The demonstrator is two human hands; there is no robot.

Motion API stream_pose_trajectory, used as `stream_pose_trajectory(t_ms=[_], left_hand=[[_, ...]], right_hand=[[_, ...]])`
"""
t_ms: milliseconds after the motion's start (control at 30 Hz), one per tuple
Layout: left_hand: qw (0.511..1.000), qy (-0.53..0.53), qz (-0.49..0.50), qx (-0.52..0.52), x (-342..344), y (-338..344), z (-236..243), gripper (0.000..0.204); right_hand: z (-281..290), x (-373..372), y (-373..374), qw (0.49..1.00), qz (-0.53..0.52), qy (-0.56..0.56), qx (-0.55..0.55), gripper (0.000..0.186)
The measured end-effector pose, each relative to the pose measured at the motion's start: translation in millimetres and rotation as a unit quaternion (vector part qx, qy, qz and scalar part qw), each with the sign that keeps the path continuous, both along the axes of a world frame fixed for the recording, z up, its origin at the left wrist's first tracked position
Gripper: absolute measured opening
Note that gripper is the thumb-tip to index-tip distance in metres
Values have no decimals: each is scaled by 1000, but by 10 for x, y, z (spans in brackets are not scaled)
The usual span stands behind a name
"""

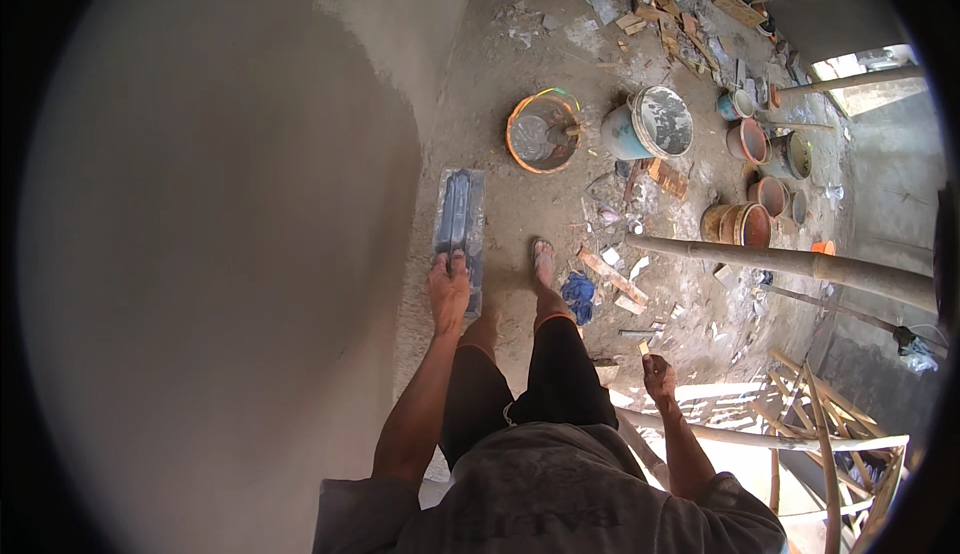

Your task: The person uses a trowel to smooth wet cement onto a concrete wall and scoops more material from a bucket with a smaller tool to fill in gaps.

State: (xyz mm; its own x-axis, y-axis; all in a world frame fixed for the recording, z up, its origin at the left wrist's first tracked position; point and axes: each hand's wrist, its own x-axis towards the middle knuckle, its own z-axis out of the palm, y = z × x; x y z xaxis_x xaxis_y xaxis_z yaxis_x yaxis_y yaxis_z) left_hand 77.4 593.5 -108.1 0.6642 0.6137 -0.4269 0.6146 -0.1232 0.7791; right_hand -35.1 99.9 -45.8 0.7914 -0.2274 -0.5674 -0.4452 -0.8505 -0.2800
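My left hand point(449, 289) is closed around the ridged back of a long, flat grey plastering float point(458, 209). The float lies lengthwise along the foot of the plastered wall point(240, 214), close to its surface. Whether it touches the wall I cannot tell. On the other side of my body, my right hand point(659, 379) grips a small pale yellow piece point(644, 349). A thin grey bar point(640, 333) shows just beyond it; whether the two are joined I cannot tell.
An orange-rimmed bucket point(543, 134) and a pale blue bucket of grey mix point(648, 124) stand ahead. Several more buckets point(745, 224) line the right side. A bamboo pole point(790, 262) juts in from the right. Wood scraps point(612, 276) and a blue cloth point(578, 296) litter the floor.
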Motion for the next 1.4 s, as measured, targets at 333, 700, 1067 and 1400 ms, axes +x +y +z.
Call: stream_pose_trajectory(t_ms=[333, 700, 1067, 1400], left_hand=[[995, 92, 19, -44, 702, -12, -915, 54], [995, 53, -17, -85, 1894, 189, -2522, 42], [985, -71, -156, 8, 2963, 423, -4068, 53], [969, -133, -153, 141, 3350, 569, -4096, 53]], right_hand=[[-1515, 3125, 577, 981, 189, -54, 8, 37], [-3474, 5764, 1759, 900, 371, -95, -209, 61], [-4805, 5776, 2006, 849, 435, 18, -300, 38], [-4539, 4747, 1495, 828, 419, -189, -320, 50]])
